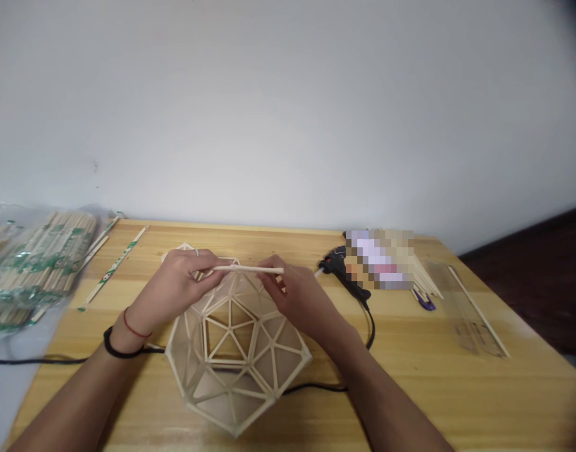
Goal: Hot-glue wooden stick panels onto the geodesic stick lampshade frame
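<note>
A short chopstick piece (243, 269) lies crosswise over the far rim of a bowl-shaped frame built from wooden sticks (230, 359). My left hand (184, 276) pinches its left end between thumb and fingers. At its right end, the fingers of my right hand (288, 285) are closed on the same piece. Whether the piece touches the rim I cannot tell. The frame's triangles carry pale translucent panels, and the tabletop shows through its middle. Both hands hide parts of its far edge.
Bagged chopsticks (48, 257) fill the left side, with a wrapped chopstick (112, 270) beside them. A black glue gun (347, 273) lies at right, near pointed sticks (426, 279), purple-handled scissors (425, 302) and a clear ruler (467, 314). A black cable (316, 387) passes behind the frame.
</note>
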{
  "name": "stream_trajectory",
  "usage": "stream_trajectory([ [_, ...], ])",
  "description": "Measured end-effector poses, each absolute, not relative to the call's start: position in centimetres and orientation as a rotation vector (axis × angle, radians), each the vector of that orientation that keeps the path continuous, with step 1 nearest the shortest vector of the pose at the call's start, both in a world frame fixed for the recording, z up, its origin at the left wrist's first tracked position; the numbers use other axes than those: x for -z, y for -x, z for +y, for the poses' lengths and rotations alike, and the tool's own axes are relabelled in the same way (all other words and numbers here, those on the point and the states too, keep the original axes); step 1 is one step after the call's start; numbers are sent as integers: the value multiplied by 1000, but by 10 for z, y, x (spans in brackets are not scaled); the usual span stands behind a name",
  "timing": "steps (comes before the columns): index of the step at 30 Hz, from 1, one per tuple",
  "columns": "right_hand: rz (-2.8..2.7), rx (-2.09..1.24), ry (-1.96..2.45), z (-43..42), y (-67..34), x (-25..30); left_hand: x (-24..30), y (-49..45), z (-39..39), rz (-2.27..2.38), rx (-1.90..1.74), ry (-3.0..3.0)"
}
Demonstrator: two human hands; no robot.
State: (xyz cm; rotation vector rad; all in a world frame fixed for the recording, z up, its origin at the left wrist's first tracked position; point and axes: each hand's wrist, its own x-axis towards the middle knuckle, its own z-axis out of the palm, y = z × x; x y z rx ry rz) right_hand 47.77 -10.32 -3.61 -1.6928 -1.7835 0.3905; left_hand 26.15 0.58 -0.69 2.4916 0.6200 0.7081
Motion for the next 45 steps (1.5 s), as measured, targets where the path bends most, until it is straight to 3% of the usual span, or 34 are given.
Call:
stream_trajectory([
  [12, -1816, -347, 1787, -103, -477, 34, 5, -262, 6, 621, -682, -2465],
  [22, -1551, -427, 1489, -106, -480, 26, 6, -263, 7, 605, -656, -2543],
  [33, -1634, -37, 1383, -109, -481, 25, 1, -259, 5, 601, -818, -2353],
  [45, -1714, -83, 1306, -110, -477, 25, -2, -260, -2, 576, -926, -2419],
])
